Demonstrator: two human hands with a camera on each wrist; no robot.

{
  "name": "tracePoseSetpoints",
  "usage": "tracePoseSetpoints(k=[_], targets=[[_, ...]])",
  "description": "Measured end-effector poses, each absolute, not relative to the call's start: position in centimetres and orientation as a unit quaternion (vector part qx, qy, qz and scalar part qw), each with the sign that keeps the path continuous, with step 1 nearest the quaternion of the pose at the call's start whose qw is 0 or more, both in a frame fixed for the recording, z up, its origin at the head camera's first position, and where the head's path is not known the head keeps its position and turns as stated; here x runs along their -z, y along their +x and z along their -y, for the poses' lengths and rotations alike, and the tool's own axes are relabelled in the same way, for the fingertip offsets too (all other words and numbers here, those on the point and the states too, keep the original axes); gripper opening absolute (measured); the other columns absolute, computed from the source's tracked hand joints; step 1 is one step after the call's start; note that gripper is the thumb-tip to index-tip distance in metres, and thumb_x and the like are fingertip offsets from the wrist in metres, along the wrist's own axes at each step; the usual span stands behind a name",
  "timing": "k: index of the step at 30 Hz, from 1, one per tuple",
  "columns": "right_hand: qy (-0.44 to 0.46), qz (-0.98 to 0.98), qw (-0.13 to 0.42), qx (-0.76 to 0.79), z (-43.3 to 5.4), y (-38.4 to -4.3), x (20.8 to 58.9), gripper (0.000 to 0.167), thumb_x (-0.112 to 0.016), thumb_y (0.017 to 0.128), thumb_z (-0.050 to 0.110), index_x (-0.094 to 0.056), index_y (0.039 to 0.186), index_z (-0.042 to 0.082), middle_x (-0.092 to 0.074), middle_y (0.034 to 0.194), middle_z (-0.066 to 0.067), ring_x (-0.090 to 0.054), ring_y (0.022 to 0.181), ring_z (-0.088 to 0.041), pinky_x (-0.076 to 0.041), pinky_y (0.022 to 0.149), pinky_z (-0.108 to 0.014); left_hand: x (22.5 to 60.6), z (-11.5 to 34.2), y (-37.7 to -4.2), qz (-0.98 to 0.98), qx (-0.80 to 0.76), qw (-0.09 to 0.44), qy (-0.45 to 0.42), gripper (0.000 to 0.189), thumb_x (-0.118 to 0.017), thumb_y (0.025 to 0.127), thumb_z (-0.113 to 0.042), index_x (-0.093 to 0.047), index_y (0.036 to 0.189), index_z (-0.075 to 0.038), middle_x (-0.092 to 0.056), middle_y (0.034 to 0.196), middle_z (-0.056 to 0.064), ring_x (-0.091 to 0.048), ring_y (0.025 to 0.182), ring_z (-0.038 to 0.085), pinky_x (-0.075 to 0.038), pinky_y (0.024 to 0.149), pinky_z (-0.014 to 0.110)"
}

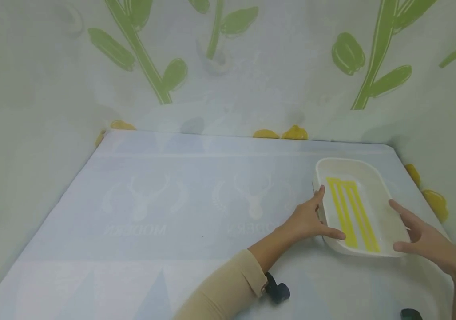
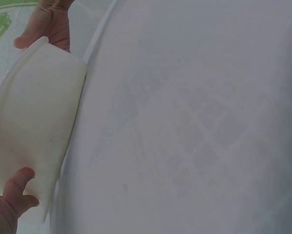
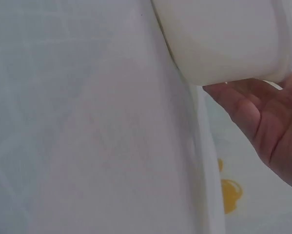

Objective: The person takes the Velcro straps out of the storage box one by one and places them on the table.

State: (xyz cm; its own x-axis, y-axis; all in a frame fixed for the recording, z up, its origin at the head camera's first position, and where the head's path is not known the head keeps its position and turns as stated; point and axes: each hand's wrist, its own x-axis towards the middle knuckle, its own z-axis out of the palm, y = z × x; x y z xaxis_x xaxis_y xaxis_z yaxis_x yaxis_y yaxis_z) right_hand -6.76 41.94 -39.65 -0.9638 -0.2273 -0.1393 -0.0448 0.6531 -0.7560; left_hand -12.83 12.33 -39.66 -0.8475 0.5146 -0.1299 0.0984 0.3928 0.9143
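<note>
A white plastic tub point(image 1: 379, 195) with rounded corners stands at the right part of the table, its open top facing up. Yellow strips point(image 1: 345, 213) lie lengthwise on its bottom. My left hand point(image 1: 303, 220) grips the tub's left side, thumb at the near rim and fingers along the outer wall. On the opposite side, my right hand point(image 1: 425, 240) holds the near right corner, with the thumb at the rim. The right wrist view shows the right hand's fingers point(image 3: 241, 105) against the tub's outer wall point(image 3: 223, 39), partly hidden behind it.
A pale patterned cloth point(image 1: 196, 195) covers the table. Behind it rises a wall point(image 1: 267, 89) printed with green leaves and yellow shapes. The table's right edge point(image 1: 419, 186) runs close beside the tub. A black wrist camera point(image 1: 277, 291) sits under the left forearm.
</note>
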Motion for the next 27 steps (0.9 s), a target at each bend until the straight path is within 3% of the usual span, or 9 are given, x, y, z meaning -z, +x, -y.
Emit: tracePoseSetpoints(k=[1,2,5,8,13,19,27], targets=[[-0.083,-0.9,0.115,0.412,-42.0,-6.9,39.7,0.097,-0.065,0.088,0.005,0.004,0.152,0.028,0.004,0.146,0.033,0.001,0.135,0.007,-0.024,0.086,0.002,39.6,-12.3,-12.9,-0.811,-0.515,0.201,0.192,0.116,-0.088,0.064,-0.036,-0.012,0.152,-0.033,-0.024,0.154,-0.003,-0.027,0.139,0.007,-0.034,0.105,0.023],[-0.089,-0.895,0.12,0.42,-42.1,-7.0,39.6,0.096,-0.064,0.088,0.006,0.004,0.152,0.028,0.004,0.146,0.032,-0.002,0.129,0.015,-0.022,0.091,0.001,39.6,-12.2,-12.9,-0.812,-0.512,0.201,0.194,0.116,-0.088,0.064,-0.036,-0.012,0.151,-0.033,-0.022,0.155,-0.002,-0.025,0.14,0.007,-0.033,0.106,0.023],[-0.109,-0.88,0.131,0.443,-42.2,-7.2,39.7,0.096,-0.065,0.089,0.008,0.004,0.152,0.028,0.005,0.149,0.03,-0.008,0.12,0.022,-0.018,0.093,0.0,39.5,-12.0,-13.0,-0.814,-0.506,0.203,0.2,0.115,-0.088,0.064,-0.035,-0.013,0.151,-0.032,-0.02,0.155,0.0,-0.021,0.141,0.007,-0.03,0.109,0.024],[-0.114,-0.873,0.138,0.453,-42.3,-7.3,39.7,0.098,-0.067,0.087,0.008,0.002,0.153,0.028,0.005,0.151,0.028,-0.01,0.121,0.025,-0.023,0.095,-0.002,39.5,-11.8,-13.0,-0.814,-0.505,0.205,0.201,0.116,-0.088,0.064,-0.035,-0.013,0.152,-0.031,-0.02,0.156,0.0,-0.02,0.141,0.007,-0.03,0.109,0.025],[-0.123,-0.875,0.135,0.448,-41.9,-7.5,39.5,0.107,-0.072,0.08,0.0,0.001,0.153,0.024,0.0,0.151,0.029,-0.021,0.114,0.03,-0.037,0.081,-0.001,39.5,-11.4,-13.0,-0.81,-0.512,0.206,0.197,0.115,-0.088,0.064,-0.035,-0.014,0.152,-0.03,-0.021,0.155,-0.002,-0.022,0.141,0.006,-0.031,0.108,0.025],[-0.159,-0.857,0.122,0.475,-41.4,-7.5,39.3,0.105,-0.071,0.077,-0.008,-0.002,0.153,0.018,-0.004,0.154,0.024,-0.022,0.12,0.028,-0.034,0.086,0.0,39.6,-10.9,-13.1,-0.81,-0.515,0.204,0.192,0.115,-0.088,0.064,-0.035,-0.014,0.151,-0.032,-0.024,0.154,-0.003,-0.026,0.139,0.007,-0.035,0.106,0.025],[-0.132,-0.876,0.124,0.448,-41.1,-7.5,39.4,0.103,-0.072,0.08,0.001,-0.002,0.153,0.023,-0.003,0.152,0.03,-0.022,0.114,0.031,-0.031,0.085,0.001,39.6,-10.5,-13.4,-0.811,-0.512,0.21,0.19,0.115,-0.088,0.063,-0.034,-0.014,0.151,-0.033,-0.035,0.15,-0.001,-0.039,0.133,0.008,-0.039,0.101,0.025]])
